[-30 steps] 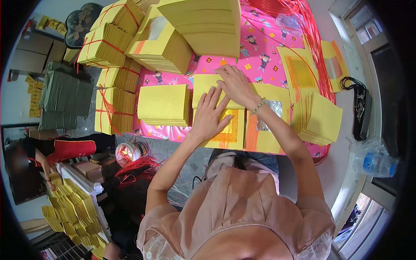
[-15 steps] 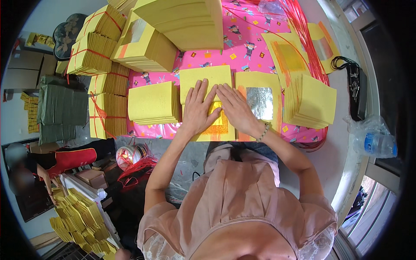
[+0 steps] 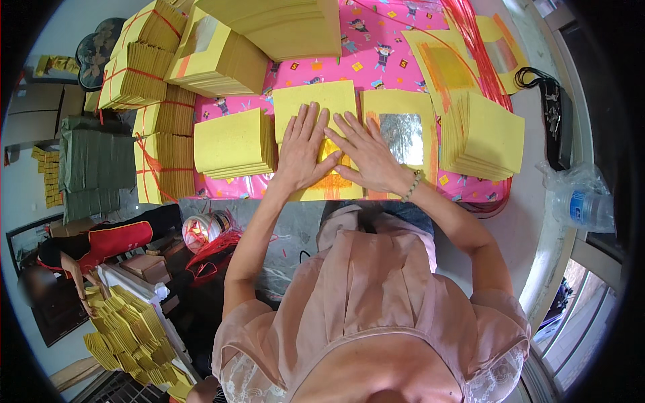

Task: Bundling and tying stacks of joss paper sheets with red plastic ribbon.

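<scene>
My left hand (image 3: 304, 151) lies flat with outstretched fingers on a yellow paper sheet (image 3: 316, 94) at the table's near edge. The sheet's far part looks folded over, and a gold and orange patch (image 3: 336, 181) shows on its near part. Beside it, my right hand (image 3: 371, 154) is spread open, its fingers over the same sheet and its palm partly over the neighbouring sheet. That neighbouring yellow sheet (image 3: 430, 121) bears a silver square and an orange edge. Neither hand grips anything. A pile of folded yellow paper (image 3: 232, 144) is left of my hands, another folded pile (image 3: 494, 138) right.
Tall yellow paper stacks (image 3: 235, 64) and red-tied bundles (image 3: 164, 161) crowd the table's left and back. Red strings (image 3: 474, 54) trail across the back right. A plastic bottle (image 3: 591, 208) lies at right. At lower left, a person's hand (image 3: 84, 289) reaches over yellow bundles (image 3: 134, 329).
My right hand has shifted toward me over the paper, its fingers spreading wider. The left hand stays flat on the sheet. The whole table sits a little higher in view.
</scene>
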The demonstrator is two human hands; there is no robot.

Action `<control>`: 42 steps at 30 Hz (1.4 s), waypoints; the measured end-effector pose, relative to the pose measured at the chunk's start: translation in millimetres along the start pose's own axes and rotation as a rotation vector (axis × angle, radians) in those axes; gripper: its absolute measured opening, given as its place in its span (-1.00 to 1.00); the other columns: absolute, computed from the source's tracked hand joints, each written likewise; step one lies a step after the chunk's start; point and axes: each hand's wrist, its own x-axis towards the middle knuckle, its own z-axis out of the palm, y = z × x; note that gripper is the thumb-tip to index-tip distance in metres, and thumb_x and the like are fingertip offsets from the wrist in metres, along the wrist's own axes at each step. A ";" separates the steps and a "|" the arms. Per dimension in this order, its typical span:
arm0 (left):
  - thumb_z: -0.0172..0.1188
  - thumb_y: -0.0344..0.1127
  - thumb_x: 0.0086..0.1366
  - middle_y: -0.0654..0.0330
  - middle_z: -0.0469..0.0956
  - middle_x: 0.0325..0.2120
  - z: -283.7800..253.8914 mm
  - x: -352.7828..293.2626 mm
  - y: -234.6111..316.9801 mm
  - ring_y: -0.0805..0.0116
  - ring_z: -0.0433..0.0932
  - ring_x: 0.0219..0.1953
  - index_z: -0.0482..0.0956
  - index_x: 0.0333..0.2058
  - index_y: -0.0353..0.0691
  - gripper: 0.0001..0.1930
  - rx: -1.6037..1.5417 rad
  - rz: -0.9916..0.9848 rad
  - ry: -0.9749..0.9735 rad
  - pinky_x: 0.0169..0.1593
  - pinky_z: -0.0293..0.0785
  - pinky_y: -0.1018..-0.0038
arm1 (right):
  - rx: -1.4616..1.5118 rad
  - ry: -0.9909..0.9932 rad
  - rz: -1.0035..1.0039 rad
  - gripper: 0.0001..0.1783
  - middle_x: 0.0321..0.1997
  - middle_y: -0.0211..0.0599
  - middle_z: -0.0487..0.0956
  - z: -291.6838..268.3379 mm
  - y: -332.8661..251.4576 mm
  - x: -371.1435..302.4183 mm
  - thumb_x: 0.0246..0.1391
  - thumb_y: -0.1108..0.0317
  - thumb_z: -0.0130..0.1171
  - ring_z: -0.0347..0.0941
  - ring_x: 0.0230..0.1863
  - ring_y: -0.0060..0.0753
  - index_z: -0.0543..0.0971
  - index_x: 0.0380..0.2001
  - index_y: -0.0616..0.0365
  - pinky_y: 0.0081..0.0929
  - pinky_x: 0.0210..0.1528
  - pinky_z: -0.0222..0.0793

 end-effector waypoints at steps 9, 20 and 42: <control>0.00 0.31 0.26 -0.09 -0.03 0.38 -4.4 -25.8 9.6 -0.23 -0.11 0.41 0.09 0.37 0.01 -0.18 0.149 -0.113 -0.017 0.37 -0.13 -0.08 | 0.014 -0.019 0.009 -0.19 0.52 -0.15 -0.09 1.1 0.5 -0.6 0.20 -0.10 0.01 -0.28 0.53 -0.07 0.04 0.42 -0.10 0.16 0.45 -0.38; 0.01 0.26 0.29 -0.27 -0.11 0.36 -2.4 -31.6 10.6 -0.27 -0.16 0.41 0.05 0.38 -0.11 -0.16 0.093 -0.156 -0.033 0.38 -0.16 -0.06 | -0.006 -0.062 0.025 -0.20 0.53 -0.14 -0.11 -0.5 0.1 -0.2 0.22 -0.16 -0.04 -0.30 0.54 -0.07 0.04 0.42 -0.11 0.10 0.47 -0.42; 0.06 -0.21 0.36 -0.15 0.36 0.05 -18.1 -37.8 35.0 -0.11 0.32 0.14 0.33 0.16 -0.33 -0.53 -0.309 -0.171 0.216 0.20 0.26 0.15 | -0.206 0.389 -0.388 -0.72 -0.12 -0.26 0.63 -4.0 37.5 31.1 0.03 0.29 0.25 0.57 -0.03 -0.26 0.60 -0.18 0.16 -0.21 0.11 0.43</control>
